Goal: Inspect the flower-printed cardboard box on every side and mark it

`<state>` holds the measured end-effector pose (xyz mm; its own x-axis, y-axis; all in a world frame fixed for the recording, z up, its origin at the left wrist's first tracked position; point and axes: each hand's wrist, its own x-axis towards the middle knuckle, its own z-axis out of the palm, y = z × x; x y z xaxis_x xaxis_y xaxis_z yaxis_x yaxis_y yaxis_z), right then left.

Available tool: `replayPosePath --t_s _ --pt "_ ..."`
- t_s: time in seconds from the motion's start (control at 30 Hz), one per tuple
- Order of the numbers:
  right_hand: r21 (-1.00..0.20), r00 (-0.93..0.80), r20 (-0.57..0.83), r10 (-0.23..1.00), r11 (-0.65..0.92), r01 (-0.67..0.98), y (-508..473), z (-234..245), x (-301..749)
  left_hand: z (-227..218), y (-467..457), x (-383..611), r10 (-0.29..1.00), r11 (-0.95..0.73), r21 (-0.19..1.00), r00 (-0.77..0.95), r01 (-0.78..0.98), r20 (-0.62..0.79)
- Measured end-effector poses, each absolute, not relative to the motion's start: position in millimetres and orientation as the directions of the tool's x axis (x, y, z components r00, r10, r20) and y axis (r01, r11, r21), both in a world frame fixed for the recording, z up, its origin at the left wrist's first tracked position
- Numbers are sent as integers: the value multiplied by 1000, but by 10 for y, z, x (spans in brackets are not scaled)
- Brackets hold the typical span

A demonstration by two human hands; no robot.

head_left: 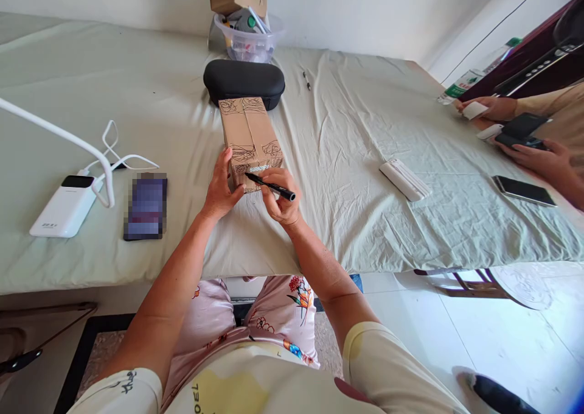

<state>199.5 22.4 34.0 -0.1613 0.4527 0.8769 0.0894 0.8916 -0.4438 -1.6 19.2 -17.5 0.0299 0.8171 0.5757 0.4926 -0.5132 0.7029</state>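
Note:
A brown cardboard box (249, 125) lies on the cloth, its top marked with black scribbles in several places. My left hand (221, 189) grips the box's near left corner, with fingers along the side and thumb at the near end. Between the fingers of my right hand (281, 199) is a black marker pen (279, 189). The pen's tip points at the box's near end face, just below a white printed patch; whether it touches cannot be made out. Behind the box, and against it, sits a black zip case (244, 79).
To the left are a white power bank (64, 210) with a cable and a blurred phone (146, 207). A pen (306, 80), a white power bank (405, 179) and a phone (524, 190) lie rightward. Another person's hands (542, 155) hold dark items. A plastic basin (249, 42) stands behind.

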Motion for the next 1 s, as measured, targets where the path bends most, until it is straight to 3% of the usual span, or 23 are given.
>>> replayPosePath --t_s 0.17,0.23,0.43,0.57,0.7,0.9,1.0 --pt "-419 100 903 417 908 4 287 415 2059 -174 192 -7 831 -503 721 37 477 555" --pt "-408 124 906 404 913 2 302 428 2072 -173 193 -3 825 -510 709 41 487 564" --pt "-472 -46 877 478 875 104 266 380 2061 -181 188 1 817 -519 704 40 485 575" --pt "-491 -195 848 493 869 65 227 349 2010 -203 205 -9 809 -525 696 35 490 586" --pt "-492 -141 859 492 870 36 239 332 2026 -222 209 4 830 -499 731 15 466 558" --pt "-570 310 818 484 749 337 504 329 2277 -229 180 71 850 -440 764 -56 471 524" --pt "-640 279 758 590 589 492 682 269 2411 -241 182 72 860 -393 760 -85 518 502"
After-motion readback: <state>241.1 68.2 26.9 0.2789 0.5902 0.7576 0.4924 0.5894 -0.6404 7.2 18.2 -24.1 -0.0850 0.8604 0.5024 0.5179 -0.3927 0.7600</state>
